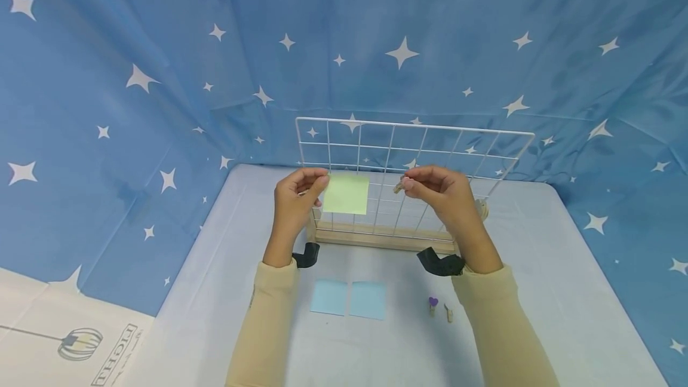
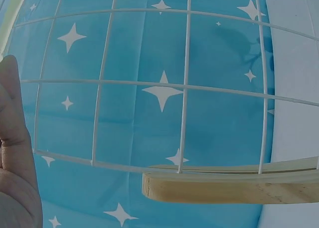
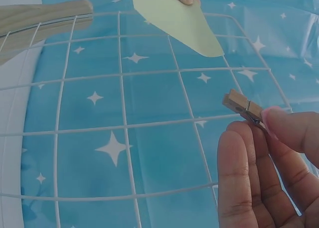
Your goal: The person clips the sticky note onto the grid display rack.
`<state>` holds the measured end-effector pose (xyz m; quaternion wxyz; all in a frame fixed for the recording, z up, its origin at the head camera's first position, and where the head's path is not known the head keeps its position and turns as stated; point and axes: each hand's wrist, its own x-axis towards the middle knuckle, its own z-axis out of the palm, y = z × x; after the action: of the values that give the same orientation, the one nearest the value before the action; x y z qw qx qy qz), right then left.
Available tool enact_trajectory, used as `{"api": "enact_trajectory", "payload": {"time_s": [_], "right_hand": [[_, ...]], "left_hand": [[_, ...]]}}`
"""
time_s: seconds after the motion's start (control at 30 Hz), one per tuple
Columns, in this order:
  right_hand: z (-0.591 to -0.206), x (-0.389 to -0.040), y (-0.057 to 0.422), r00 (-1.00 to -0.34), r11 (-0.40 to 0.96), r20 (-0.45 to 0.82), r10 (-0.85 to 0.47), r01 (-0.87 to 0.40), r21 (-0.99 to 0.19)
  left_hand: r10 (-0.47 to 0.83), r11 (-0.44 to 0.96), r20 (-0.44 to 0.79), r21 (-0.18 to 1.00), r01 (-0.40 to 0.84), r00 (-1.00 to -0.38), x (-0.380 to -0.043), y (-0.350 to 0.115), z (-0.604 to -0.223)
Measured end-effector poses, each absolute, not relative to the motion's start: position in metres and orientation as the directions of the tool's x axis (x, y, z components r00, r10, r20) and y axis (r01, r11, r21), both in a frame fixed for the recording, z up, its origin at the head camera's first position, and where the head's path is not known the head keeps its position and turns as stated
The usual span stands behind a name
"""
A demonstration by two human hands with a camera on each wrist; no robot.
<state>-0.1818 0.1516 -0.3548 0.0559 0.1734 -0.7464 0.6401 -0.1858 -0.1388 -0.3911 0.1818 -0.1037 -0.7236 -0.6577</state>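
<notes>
At the left edge, a person's left hand, partly cut off, touches a pale green sheet (only a sliver shows). A white wire grid meets a wooden bar at lower right, before blue, star-patterned cloth.

Near the white wire grid's left edge I hold a square pale-green note; further right, a tilted wooden clothespin.
</notes>
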Motion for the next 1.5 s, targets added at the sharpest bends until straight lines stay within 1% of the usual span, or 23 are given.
{"api": "enact_trajectory", "payload": {"time_s": [0.27, 0.47, 1.03, 1.23, 1.5], "right_hand": [[-0.346, -0.184, 0.149, -0.924, 0.091, 0.321, -0.207, -0.345, -0.934], [-0.341, -0.187, 0.146, -0.925, 0.115, 0.322, -0.202, -0.349, -0.93], [-0.335, -0.193, 0.136, -0.916, 0.111, 0.346, -0.204, -0.373, -0.921], [-0.331, -0.194, 0.131, -0.918, 0.132, 0.347, -0.19, -0.374, -0.918], [-0.326, -0.193, 0.127, -0.916, 0.182, 0.35, -0.197, -0.385, -0.905]], "left_hand": [[-0.096, 0.115, 0.427, 0.902, 0.416, -0.899, -0.189, -0.138, -0.387], [-0.124, 0.101, 0.452, 0.891, 0.442, -0.883, -0.193, -0.137, -0.383], [-0.136, 0.08, 0.461, 0.887, 0.454, -0.877, -0.2, -0.138, -0.374], [-0.14, 0.068, 0.466, 0.885, 0.461, -0.874, -0.202, -0.137, -0.373], [-0.141, 0.092, 0.48, 0.877, 0.471, -0.866, -0.205, -0.137, -0.37]]}}
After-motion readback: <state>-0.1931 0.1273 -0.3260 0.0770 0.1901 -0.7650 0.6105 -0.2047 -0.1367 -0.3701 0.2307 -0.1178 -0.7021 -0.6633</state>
